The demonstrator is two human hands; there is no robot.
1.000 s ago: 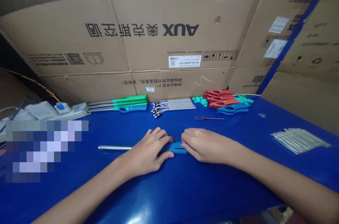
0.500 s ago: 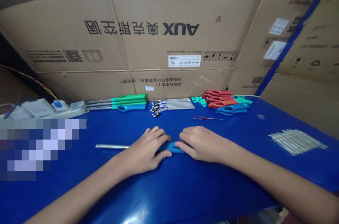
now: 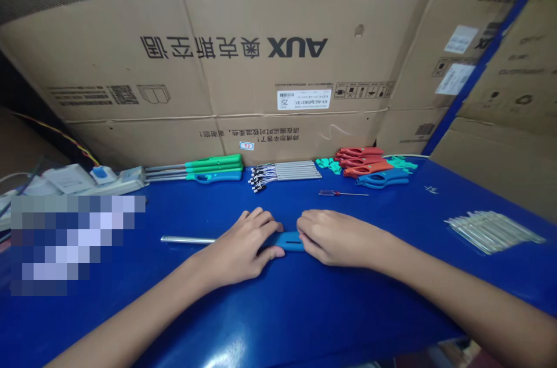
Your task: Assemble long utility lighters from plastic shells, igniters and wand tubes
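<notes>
A long-necked lighter with a blue handle (image 3: 289,241) lies across the blue table in front of me, its metal tube (image 3: 185,240) pointing left. My left hand (image 3: 252,243) is closed round the front of the handle, thumb on the near side and fingers on the far side. The handle's rear end is gripped by my right hand (image 3: 326,237), whose fingers are curled over it. Between the two hands a stretch of blue plastic with a dark slot shows. Both palms hide the rest of the handle.
Behind my hands lie finished-looking lighters (image 3: 215,165), metal tubes with wires (image 3: 296,170), green caps (image 3: 334,167), red and blue handles (image 3: 363,160) and a screwdriver (image 3: 343,193). Bagged tubes (image 3: 494,231) lie right, a power strip (image 3: 122,181) left. Cardboard (image 3: 243,2) walls the back.
My right hand has shifted slightly right along the handle and its thumb has drawn back, so more blue plastic with the slot shows. My left hand keeps its grip.
</notes>
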